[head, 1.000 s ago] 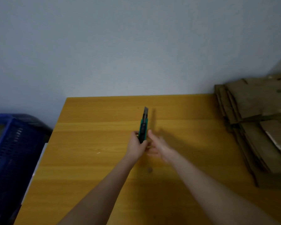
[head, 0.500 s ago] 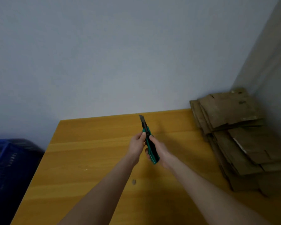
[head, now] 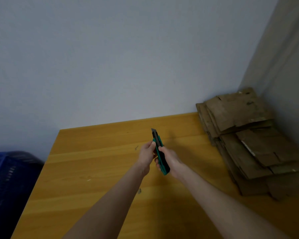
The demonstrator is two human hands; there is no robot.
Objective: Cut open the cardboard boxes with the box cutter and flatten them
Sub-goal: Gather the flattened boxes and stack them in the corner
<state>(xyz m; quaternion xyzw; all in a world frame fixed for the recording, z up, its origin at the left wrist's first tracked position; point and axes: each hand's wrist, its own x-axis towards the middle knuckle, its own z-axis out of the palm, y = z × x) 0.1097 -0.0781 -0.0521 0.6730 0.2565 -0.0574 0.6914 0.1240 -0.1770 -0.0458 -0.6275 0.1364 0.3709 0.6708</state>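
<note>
A green and black box cutter (head: 160, 153) is held upright above the wooden table (head: 97, 169), its short blade pointing up and away. My right hand (head: 170, 162) grips the handle from the right, fingers curled round it. My left hand (head: 146, 156) holds the upper part of the cutter from the left, its thumb on the green body near the slider. A stack of flattened brown cardboard boxes (head: 245, 140) lies at the table's right side, against the corner of the walls.
A dark blue plastic crate (head: 9, 180) stands off the table's left edge. The grey wall rises right behind the table's far edge. Small scraps (head: 139, 190) lie on the tabletop near my arms.
One second ago only my left hand gripped the cutter; my right hand has since taken the handle. The view has swung right, bringing the cardboard stack and the wall corner further in.
</note>
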